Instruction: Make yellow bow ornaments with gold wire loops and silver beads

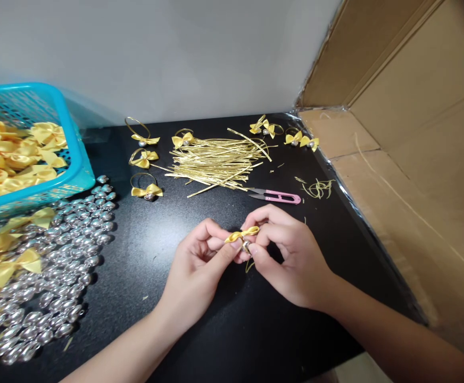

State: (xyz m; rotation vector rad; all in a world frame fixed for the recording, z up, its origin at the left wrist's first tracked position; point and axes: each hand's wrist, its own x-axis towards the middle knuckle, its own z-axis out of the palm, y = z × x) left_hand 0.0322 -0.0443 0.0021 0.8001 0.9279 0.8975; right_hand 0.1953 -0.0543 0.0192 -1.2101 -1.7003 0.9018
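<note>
Between my two hands, above the black table, is a yellow satin bow (242, 233) with a silver bell (246, 246) just beneath it. My left hand (204, 260) pinches the bow's left side between thumb and fingers. From the right, my right hand (286, 255) closes its fingertips at the bow's right end and the bell. A thin yellow-gold strand (249, 266) hangs below the fingertips. Pink-handled thread snips (275, 196) lie just beyond my right hand. The back of the bow is hidden by my fingers.
Gold ties (216, 162) form a pile behind my hands. Bows with bells on gold loops (147, 191) lie around it. At left, a blue basket (62, 122) holds yellow bows, beside many silver bells (72, 255). Thread scraps (319, 189) lie near the cardboard (367, 175) at right.
</note>
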